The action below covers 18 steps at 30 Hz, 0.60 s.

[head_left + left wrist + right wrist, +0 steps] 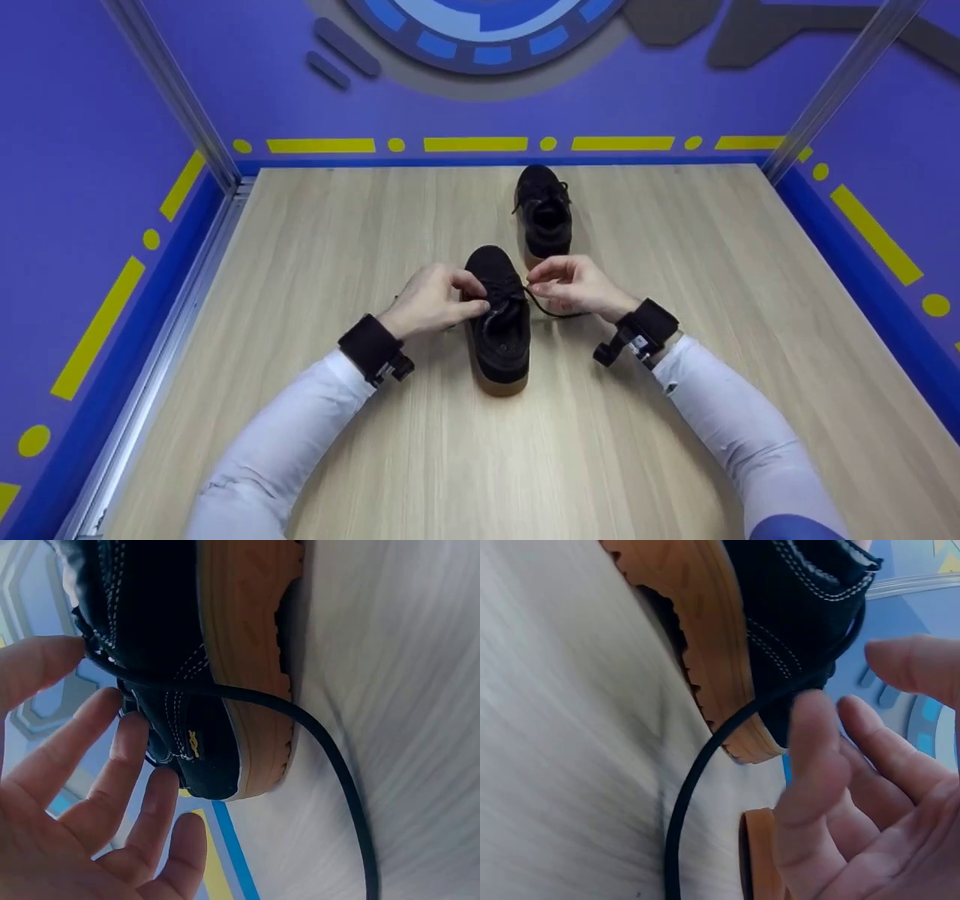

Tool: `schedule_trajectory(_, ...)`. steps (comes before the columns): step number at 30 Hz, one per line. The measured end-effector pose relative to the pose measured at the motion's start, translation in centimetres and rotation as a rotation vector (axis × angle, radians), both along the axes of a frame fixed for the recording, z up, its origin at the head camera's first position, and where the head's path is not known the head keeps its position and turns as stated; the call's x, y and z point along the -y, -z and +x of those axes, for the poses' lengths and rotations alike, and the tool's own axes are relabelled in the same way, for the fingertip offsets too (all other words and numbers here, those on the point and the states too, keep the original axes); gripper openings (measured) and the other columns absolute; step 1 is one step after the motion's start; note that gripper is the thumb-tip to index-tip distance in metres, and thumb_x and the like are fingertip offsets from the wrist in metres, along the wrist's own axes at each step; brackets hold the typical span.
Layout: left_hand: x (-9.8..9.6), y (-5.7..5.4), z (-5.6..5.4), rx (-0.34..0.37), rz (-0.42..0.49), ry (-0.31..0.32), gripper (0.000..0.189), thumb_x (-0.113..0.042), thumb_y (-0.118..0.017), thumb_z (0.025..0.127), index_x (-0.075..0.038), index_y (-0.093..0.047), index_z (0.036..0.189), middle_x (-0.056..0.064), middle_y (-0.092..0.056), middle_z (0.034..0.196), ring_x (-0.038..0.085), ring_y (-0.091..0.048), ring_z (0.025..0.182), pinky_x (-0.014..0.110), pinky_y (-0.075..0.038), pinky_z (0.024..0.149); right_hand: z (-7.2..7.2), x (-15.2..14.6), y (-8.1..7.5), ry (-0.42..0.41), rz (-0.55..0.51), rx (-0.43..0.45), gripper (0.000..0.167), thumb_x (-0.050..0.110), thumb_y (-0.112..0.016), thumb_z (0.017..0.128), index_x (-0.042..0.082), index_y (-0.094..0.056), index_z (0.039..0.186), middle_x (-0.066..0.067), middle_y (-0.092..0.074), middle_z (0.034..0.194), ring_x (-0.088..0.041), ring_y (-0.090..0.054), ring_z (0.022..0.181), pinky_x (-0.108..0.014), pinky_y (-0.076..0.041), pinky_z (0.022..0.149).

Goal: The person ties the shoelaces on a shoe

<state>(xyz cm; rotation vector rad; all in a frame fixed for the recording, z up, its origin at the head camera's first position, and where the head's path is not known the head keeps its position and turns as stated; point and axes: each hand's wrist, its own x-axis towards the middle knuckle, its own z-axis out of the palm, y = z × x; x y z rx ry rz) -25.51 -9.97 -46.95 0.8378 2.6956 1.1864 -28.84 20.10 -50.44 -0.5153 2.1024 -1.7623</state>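
Observation:
A black shoe (501, 367) with a tan sole stands at mid-table, toe pointing away from me. My left hand (431, 304) is at its left side; in the left wrist view the thumb touches the eyelet edge and the other fingers spread loosely beside the upper. A black shoelace (330, 746) droops from the eyelets to the table on that side. On the opposite side my right hand (581, 289) is close to another lace end (697, 772). The right wrist view shows thumb and forefinger apart, the forefinger overlapping the lace.
A second black shoe (536, 184) stands farther back, slightly to the right, near the rear edge of the wooden table (360, 225). Blue-purple panels (225, 82) with yellow marks rise behind and at both sides. A metal rail (165, 360) runs along the left edge.

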Motion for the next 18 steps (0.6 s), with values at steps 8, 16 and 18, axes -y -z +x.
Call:
schedule_trajectory(8, -0.31, 0.34, 0.23, -0.066, -0.047, 0.001, 0.007, -0.024, -0.079, 0.092, -0.019, -0.082, 0.095, -0.002, -0.075, 0.097, 0.028, -0.071, 0.092, 0.034, -0.051, 0.079, 0.09, 0.23, 0.47, -0.059, 0.001, 0.001, 0.031, 0.006, -0.073, 0.097, -0.012, -0.066, 0.121, -0.013, -0.077, 0.093, -0.009, -0.064, 0.061, -0.02, -0.053, 0.053)
schedule_trajectory(16, -0.17, 0.63, 0.13, -0.122, -0.105, -0.029, 0.005, -0.018, -0.075, 0.092, -0.014, -0.078, 0.091, 0.0, -0.072, 0.091, 0.021, -0.064, 0.08, 0.035, -0.048, 0.072, 0.3, -0.27, 0.58, -0.034, 0.045, -0.057, 0.02, 0.006, -0.076, 0.096, -0.012, -0.076, 0.105, -0.003, -0.072, 0.075, -0.009, -0.064, 0.057, -0.02, -0.052, 0.052)
schedule_trajectory(18, -0.08, 0.64, 0.1, -0.099, -0.118, -0.033, 0.005, -0.018, -0.074, 0.092, -0.014, -0.077, 0.09, -0.001, -0.072, 0.087, 0.018, -0.061, 0.076, 0.034, -0.046, 0.07, 0.29, -0.49, 0.72, -0.042, 0.053, -0.06, 0.02, 0.005, -0.075, 0.096, -0.013, -0.075, 0.104, -0.002, -0.071, 0.073, -0.009, -0.062, 0.057, -0.02, -0.051, 0.052)
